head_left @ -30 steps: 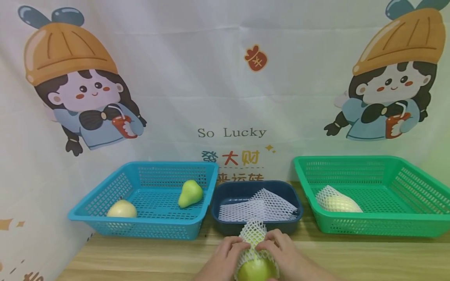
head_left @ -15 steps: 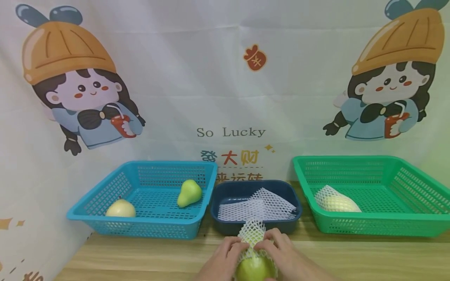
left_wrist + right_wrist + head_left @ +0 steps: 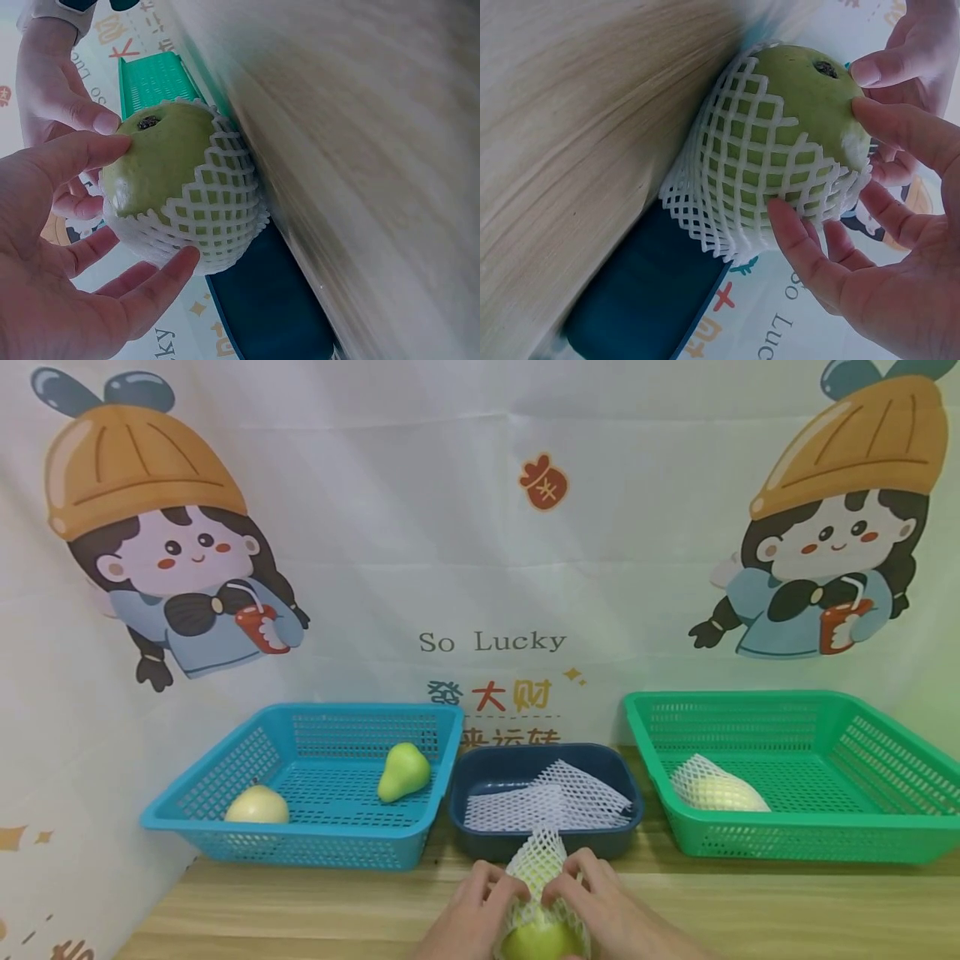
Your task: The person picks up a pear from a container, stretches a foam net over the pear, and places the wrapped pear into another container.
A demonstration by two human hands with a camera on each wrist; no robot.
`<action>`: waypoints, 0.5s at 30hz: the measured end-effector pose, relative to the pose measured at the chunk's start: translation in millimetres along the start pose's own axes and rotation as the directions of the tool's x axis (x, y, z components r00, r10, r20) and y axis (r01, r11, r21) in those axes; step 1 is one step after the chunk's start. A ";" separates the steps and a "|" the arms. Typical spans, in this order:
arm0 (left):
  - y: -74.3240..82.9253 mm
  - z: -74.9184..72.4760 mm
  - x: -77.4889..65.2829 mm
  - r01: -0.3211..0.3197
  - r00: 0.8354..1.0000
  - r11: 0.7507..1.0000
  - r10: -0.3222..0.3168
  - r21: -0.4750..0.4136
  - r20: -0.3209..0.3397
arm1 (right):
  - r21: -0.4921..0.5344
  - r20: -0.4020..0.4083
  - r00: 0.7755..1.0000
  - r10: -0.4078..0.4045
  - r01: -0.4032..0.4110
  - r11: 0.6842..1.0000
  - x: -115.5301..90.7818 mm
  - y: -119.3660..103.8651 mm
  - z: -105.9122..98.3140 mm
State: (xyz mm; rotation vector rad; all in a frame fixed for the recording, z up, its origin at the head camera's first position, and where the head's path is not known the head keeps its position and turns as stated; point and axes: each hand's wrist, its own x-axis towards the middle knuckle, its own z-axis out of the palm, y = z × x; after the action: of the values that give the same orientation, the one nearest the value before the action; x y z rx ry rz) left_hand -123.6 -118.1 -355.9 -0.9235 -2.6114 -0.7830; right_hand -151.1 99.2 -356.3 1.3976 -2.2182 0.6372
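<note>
A green pear (image 3: 161, 154) is held between both hands, its dark-spotted end bare and facing the wearer. A white foam net sleeve (image 3: 742, 157) covers the rest of it, drawn to a narrow tip on the far side in the head view. The left hand (image 3: 480, 902) grips the left side, thumb by the bare end and fingers on the netting. On the right side the right hand (image 3: 600, 902) grips in the same manner, thumb on bare skin and fingertips on the net. The pear is close over the wooden table (image 3: 300, 910).
A blue basket (image 3: 300, 837) holds a pale round fruit (image 3: 257, 806) and another green pear (image 3: 405, 772). Flat foam nets (image 3: 517, 810) lie in a navy tub (image 3: 547, 843) just beyond the hands. At right, a green basket (image 3: 810, 839) contains a netted fruit (image 3: 723, 793).
The net's edge comes slightly further down the pear than half a second ago, so less green skin shows. Both hands keep their grip with small finger shifts.
</note>
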 end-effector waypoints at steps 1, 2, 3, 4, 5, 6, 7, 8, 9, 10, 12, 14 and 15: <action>0.6 -0.5 -0.2 0.009 1.000 1.000 -0.009 -0.009 0.008 | 0.001 -0.005 1.000 -0.006 0.006 1.000 0.2 0.2 0.3; 1.1 -0.7 -0.4 0.014 1.000 1.000 -0.014 -0.013 0.010 | 0.001 -0.009 1.000 -0.011 0.011 1.000 0.4 0.1 0.6; 1.5 -0.9 -0.6 0.019 1.000 1.000 -0.019 -0.014 0.011 | 0.002 -0.014 1.000 -0.016 0.016 1.000 0.6 0.3 1.0; 2.0 -1.2 -0.8 0.025 1.000 1.000 -0.024 -0.019 0.016 | 0.008 -0.013 1.000 -0.014 0.014 1.000 0.5 0.2 1.4; 2.1 -1.1 -0.9 0.023 1.000 1.000 -0.023 -0.022 0.015 | 0.010 -0.012 1.000 -0.012 0.012 1.000 0.5 -0.1 1.7; 2.1 -1.0 -1.0 0.017 1.000 1.000 -0.017 -0.020 0.011 | 0.012 -0.009 1.000 -0.009 0.009 1.000 0.6 -0.4 1.8; 2.4 -0.9 -1.1 0.014 1.000 1.000 -0.014 -0.021 0.010 | 0.010 -0.015 1.000 -0.013 0.014 1.000 0.6 -0.3 2.2; 2.6 -0.8 -1.1 0.011 1.000 1.000 -0.011 -0.021 0.010 | 0.005 -0.021 1.000 -0.018 0.018 1.000 0.6 -0.3 2.9; 2.6 -0.4 -1.1 0.006 1.000 1.000 -0.005 -0.018 0.005 | 0.002 -0.028 0.999 -0.021 0.021 1.000 0.5 -0.4 3.7; 2.9 -0.1 -1.4 0.007 1.000 1.000 -0.007 -0.018 0.003 | 0.004 -0.033 0.999 -0.025 0.026 1.000 0.5 -0.5 4.6; 3.3 1.4 -1.4 0.003 1.000 1.000 -0.003 -0.006 -0.014 | -0.014 -0.059 0.997 -0.042 0.041 0.999 0.5 -0.1 6.8; 3.5 3.4 -1.5 0.001 0.999 1.000 -0.001 0.001 -0.035 | -0.027 -0.084 0.995 -0.055 0.053 0.998 1.1 -0.5 9.3; 3.5 5.0 -1.6 -0.003 0.999 1.000 0.003 0.009 -0.052 | -0.024 -0.086 0.995 -0.051 0.049 0.998 1.3 -1.2 10.1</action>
State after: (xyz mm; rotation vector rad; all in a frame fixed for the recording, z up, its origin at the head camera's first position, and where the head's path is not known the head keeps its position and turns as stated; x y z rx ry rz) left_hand -120.5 -113.8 -359.3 -0.8923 -2.5656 -0.7836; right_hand -151.7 91.9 -363.4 1.3843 -2.1100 0.6420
